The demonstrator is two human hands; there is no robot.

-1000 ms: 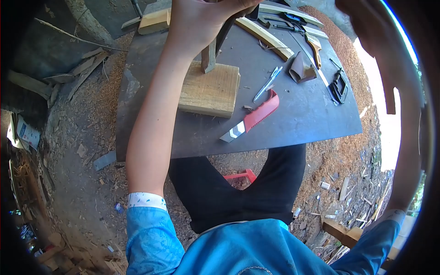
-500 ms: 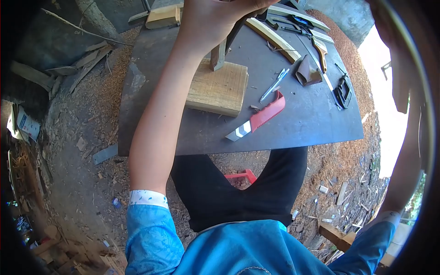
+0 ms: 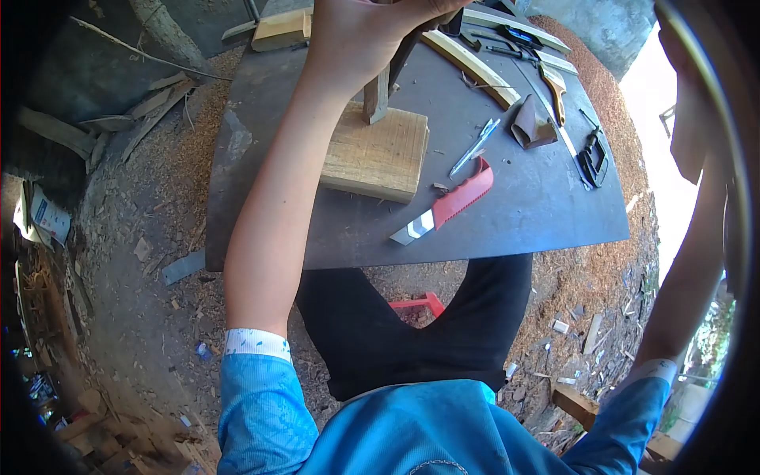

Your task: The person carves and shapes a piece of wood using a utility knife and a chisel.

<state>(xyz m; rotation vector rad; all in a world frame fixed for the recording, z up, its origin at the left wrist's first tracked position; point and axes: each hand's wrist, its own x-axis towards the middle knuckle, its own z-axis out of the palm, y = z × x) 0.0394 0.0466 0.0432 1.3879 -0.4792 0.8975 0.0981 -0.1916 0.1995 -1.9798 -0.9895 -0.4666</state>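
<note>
My left hand (image 3: pixel 364 24) is at the top edge of the view, closed around the upper end of a thin upright wooden stick (image 3: pixel 377 96). The stick's lower end stands on a thick wooden block (image 3: pixel 380 154) lying on a dark sheet table (image 3: pixel 522 214). My right forearm (image 3: pixel 687 269) rises along the right edge. My right hand (image 3: pixel 687 119) is a dark backlit shape there, and what it holds is hidden.
On the table lie a red-handled knife (image 3: pixel 455 198), a silver pen (image 3: pixel 475 146), a curved wooden strip (image 3: pixel 471 67), a brown folded piece (image 3: pixel 529 123), a brush (image 3: pixel 554 91) and a black clamp (image 3: pixel 592 158). Sawdust and wood scraps cover the ground. A red stool (image 3: pixel 416 305) is under me.
My right arm has swung outward toward the right edge. My left hand has kept its hold on the stick. The view has shifted slightly.
</note>
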